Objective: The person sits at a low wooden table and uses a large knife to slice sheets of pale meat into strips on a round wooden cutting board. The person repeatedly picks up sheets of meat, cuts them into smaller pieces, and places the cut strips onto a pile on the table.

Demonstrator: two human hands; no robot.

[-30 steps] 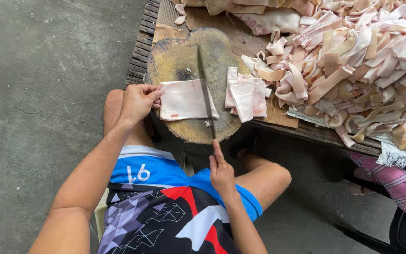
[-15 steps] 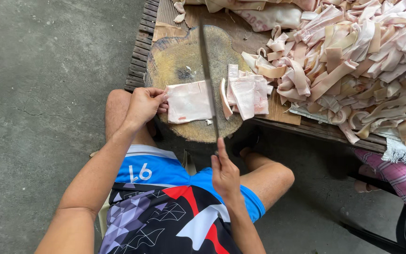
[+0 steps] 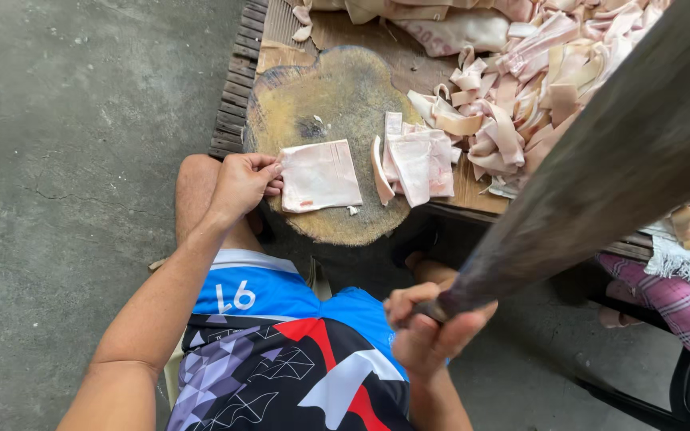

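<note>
A flat pale pink slab of pork skin [image 3: 319,175] lies on a round wooden chopping block [image 3: 321,96]. My left hand [image 3: 241,185] pinches the slab's left edge. My right hand [image 3: 431,329] grips the handle of a big dark cleaver [image 3: 600,175], raised high and close to the camera, its blade filling the right of the view. Cut strips [image 3: 413,160] lie on the block's right side, just right of the slab.
A large heap of cut pink and cream strips [image 3: 537,88] covers the wooden pallet table [image 3: 241,48] behind and right of the block. Grey concrete floor [image 3: 65,160] spreads to the left. A checked cloth [image 3: 680,311] hangs at the right edge.
The cleaver has been lifted off the block up toward the camera. A freshly cut strip now stands apart at the slab's right. My left hand still holds the slab.
</note>
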